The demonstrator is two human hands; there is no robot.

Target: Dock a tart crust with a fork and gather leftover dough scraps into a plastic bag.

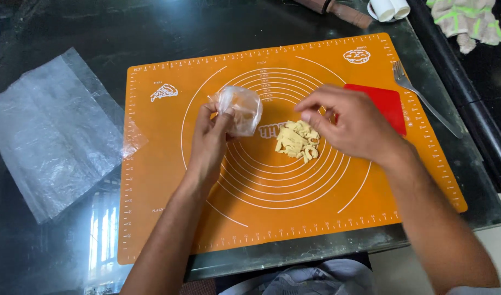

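While the left hand [211, 134] grips a crumpled bag [240, 109], the right hand [351, 123] half-hides pinched dough scraps [297, 141].

Table [54, 33]: dark, glossy glass top, reflecting a bright barred window near the lower left; black frame rail [469, 104] along the right edge; pale floor [395, 267] visible beyond the near right corner; daylight even, soft.
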